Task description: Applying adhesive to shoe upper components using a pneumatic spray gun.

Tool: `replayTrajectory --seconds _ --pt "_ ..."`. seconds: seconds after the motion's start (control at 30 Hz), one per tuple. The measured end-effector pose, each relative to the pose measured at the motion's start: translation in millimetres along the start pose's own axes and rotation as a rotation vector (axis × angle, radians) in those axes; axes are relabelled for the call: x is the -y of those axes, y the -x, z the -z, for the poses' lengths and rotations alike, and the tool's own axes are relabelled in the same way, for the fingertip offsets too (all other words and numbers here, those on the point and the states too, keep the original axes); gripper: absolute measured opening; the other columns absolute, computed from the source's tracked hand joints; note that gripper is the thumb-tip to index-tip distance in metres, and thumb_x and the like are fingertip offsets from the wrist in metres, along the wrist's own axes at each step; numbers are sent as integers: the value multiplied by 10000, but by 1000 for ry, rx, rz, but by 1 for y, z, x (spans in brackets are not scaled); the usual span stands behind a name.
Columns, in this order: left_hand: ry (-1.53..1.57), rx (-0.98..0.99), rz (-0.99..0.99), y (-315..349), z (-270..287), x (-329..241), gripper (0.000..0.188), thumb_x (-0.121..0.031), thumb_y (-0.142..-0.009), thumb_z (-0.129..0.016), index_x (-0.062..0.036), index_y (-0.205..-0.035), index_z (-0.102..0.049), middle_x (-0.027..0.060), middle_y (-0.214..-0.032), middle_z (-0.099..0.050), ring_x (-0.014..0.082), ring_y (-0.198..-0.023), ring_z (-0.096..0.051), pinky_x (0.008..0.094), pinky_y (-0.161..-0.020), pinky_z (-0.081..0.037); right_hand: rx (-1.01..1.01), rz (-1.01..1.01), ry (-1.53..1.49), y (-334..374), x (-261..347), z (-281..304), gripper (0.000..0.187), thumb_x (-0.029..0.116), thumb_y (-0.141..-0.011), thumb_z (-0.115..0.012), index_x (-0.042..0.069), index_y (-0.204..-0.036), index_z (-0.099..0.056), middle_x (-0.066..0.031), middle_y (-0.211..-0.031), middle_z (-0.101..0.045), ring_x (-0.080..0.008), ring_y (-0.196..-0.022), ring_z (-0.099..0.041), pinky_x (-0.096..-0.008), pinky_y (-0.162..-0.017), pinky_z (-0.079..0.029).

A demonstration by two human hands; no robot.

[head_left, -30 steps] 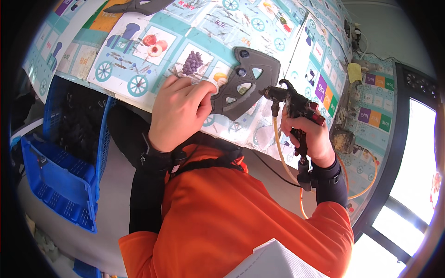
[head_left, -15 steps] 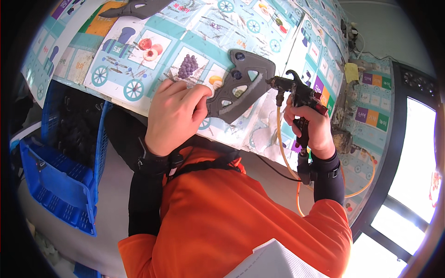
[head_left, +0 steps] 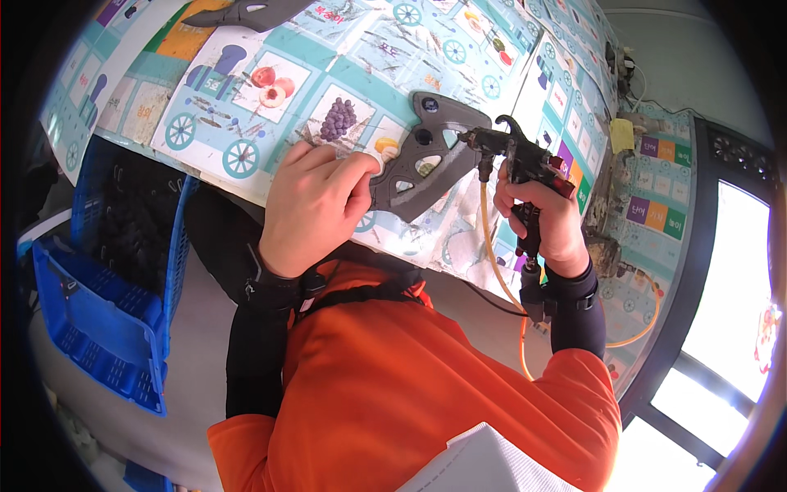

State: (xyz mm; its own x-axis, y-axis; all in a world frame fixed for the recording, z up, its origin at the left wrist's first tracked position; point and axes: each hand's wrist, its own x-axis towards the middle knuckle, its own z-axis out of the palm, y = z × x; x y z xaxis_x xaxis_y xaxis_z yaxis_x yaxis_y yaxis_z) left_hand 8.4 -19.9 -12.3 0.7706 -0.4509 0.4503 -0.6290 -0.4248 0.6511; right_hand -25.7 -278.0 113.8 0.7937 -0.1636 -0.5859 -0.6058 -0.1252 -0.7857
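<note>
A dark grey moulded piece [head_left: 456, 123] with several cut-out openings and a lighter band along one edge lies on the paper-covered table. My left hand [head_left: 316, 205] is closed at its near left end, thumb and fingers pinching the edge. In my right hand [head_left: 548, 215] is a dark, stained spray gun [head_left: 525, 156], gripped by its handle. Its nozzle points left, close over the right edge of the piece; whether it touches I cannot tell. A yellowish hose [head_left: 489, 238] hangs from the gun's front, and part of the trigger is hidden by my fingers.
A similar grey piece [head_left: 254, 11] lies at the table's far edge. Printed sheets [head_left: 238, 123] with fruit pictures and dark streaks cover the table. Blue crates [head_left: 106, 328] stand below at the left. An orange hose [head_left: 525, 353] loops down at the right, near a dark-framed door [head_left: 697, 271].
My right hand has moved the spray gun slightly left, bringing its nozzle over the edge of the grey piece. My left hand keeps its hold.
</note>
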Motion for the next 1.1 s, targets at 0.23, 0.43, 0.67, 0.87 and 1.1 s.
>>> replayTrajectory --seconds 0.23,0.43,0.67,0.87,1.1 --pt "0 -35 -3 0 0 0 186 6 -758 -666 -92 -907 -617 20 -661 -577 224 -658 -569 367 -698 -422 26 4 51 4 0 -6 165 75 -804 -533 -42 -909 -585 -100 -676 -546 -112 -475 -430 -244 -443 -319" --pt "-2 -35 0 1 -1 0 189 5 -763 -665 -94 -914 -612 19 -649 -571 225 -655 -566 366 -700 -423 28 -44 17 15 -7 -2 182 63 -799 -547 -37 -947 -580 -89 -682 -551 -101 -453 -416 -241 -448 -317" --pt "-10 -42 -3 1 -2 -1 193 5 -772 -664 -99 -926 -612 16 -635 -566 223 -656 -567 366 -701 -424 -47 -109 -14 23 -14 1 199 33 -787 -569 -28 -976 -584 -80 -691 -558 -94 -462 -416 -237 -450 -325" --pt "15 -72 -3 1 -2 -1 185 12 -769 -675 -96 -912 -629 18 -627 -566 223 -642 -560 363 -685 -413 -2 -104 11 20 -11 -5 206 39 -785 -580 -29 -978 -592 -60 -682 -560 -91 -459 -420 -234 -446 -321" --pt "7 -26 -1 3 -1 0 180 -4 -770 -681 -98 -911 -621 11 -648 -586 214 -656 -567 357 -692 -420 116 -97 -10 17 -10 -15 201 40 -782 -593 -16 -975 -599 -47 -671 -557 -84 -460 -430 -231 -434 -310"
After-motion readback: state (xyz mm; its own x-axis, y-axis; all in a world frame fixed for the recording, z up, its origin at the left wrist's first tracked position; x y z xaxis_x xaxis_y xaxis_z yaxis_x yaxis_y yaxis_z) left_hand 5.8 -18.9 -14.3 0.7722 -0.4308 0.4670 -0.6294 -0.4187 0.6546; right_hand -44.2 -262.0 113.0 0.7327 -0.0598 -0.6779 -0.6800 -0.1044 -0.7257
